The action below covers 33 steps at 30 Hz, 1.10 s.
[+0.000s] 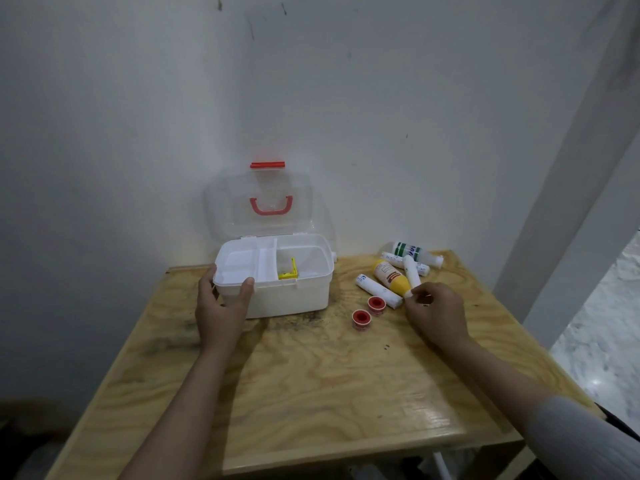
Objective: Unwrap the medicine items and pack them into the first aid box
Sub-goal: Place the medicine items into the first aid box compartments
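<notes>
A white first aid box (304, 292) stands open at the back of the wooden table, its clear lid (266, 202) with red handle leaning on the wall. A small yellow item (289, 270) lies inside. My left hand (221, 306) grips the box's front left corner. To the right lie wrapped white bandage rolls (375, 291), a yellow bottle (391, 275), a white bottle with green print (414, 252) and two red tape rolls (369, 311). My right hand (434, 311) pinches the near end of one upright-tilted white roll (411, 273).
The wooden table (311, 382) stands against a white wall in a corner. Its right edge drops off to a pale marble floor (609, 323). The near half of the tabletop holds only my forearms.
</notes>
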Available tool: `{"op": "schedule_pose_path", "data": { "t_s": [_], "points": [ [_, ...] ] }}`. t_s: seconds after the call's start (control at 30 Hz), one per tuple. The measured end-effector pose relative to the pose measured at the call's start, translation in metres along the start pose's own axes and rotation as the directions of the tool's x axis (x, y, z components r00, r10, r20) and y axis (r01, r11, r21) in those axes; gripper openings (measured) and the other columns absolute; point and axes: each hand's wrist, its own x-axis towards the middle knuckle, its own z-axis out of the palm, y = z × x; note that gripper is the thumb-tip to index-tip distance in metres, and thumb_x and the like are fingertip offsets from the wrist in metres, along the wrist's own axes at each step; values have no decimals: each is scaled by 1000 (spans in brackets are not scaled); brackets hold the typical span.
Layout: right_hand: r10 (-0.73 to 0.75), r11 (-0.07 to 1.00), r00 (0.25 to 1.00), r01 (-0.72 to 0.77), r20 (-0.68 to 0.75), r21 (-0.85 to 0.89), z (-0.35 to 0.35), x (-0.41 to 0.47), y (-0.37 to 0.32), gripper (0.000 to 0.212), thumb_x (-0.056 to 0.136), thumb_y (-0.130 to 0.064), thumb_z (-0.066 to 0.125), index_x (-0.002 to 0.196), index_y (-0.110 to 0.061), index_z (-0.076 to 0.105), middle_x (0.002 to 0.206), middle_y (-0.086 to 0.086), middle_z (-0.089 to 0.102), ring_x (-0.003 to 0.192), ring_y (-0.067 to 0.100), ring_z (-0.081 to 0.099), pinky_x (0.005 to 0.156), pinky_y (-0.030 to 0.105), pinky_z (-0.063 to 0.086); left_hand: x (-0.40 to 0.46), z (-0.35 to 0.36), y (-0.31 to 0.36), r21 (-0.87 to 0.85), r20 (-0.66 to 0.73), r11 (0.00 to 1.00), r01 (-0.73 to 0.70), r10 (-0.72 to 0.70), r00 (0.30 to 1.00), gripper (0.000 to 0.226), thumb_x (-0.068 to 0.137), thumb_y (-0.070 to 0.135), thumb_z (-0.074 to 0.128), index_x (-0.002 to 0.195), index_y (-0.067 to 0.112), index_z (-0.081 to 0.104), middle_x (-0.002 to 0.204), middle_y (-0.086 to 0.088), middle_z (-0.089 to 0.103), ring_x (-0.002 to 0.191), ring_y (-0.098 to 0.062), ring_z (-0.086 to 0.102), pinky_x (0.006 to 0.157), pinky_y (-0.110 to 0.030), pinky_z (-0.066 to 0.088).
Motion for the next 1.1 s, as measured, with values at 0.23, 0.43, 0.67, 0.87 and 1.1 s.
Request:
{"op": "schedule_pose_path", "data": {
  "t_s": [0.23,0.43,0.67,0.87,1.1],
  "points": [
    [155,954,987,-138,-43,267,-7,7,-8,11,75,-23,66,86,-23,70,75,-10,68,63,3,62,51,6,39,-1,0,1,6,-3,1000,-5,5,1000,69,78,36,73,137,23,41,141,2,46,125,-19,46,94,-38,48],
    [118,962,993,-106,-30,252,-8,15,-13,17,79,-19,68,95,-16,72,91,0,69,72,15,64,59,18,42,-1,0,1,20,2,1000,-14,14,1000,68,78,37,72,138,23,41,141,1,47,124,-20,47,95,-41,48],
    [12,975,995,10,-98,220,-7,17,-18,18,76,-11,73,94,-11,72,81,3,70,75,20,65,65,23,46,0,-1,1,20,14,1000,-12,12,1000,70,78,38,72,138,22,40,141,0,47,126,-22,47,97,-45,48],
    [-128,895,958,223,-258,386,-20,9,-52,15,77,-9,74,91,-12,71,75,-4,65,72,12,66,63,5,46,0,-1,-2,22,17,1000,-20,20,1000,69,79,38,72,138,22,40,141,-1,47,126,-22,47,96,-44,48],
    [-338,822,941,309,-27,478,-20,31,-129,18,77,-12,74,95,-11,72,90,2,72,78,9,69,71,18,55,-1,0,-1,4,3,1000,-21,21,1000,69,77,40,72,137,25,41,139,1,49,124,-18,48,90,-30,48]
  ]
}}
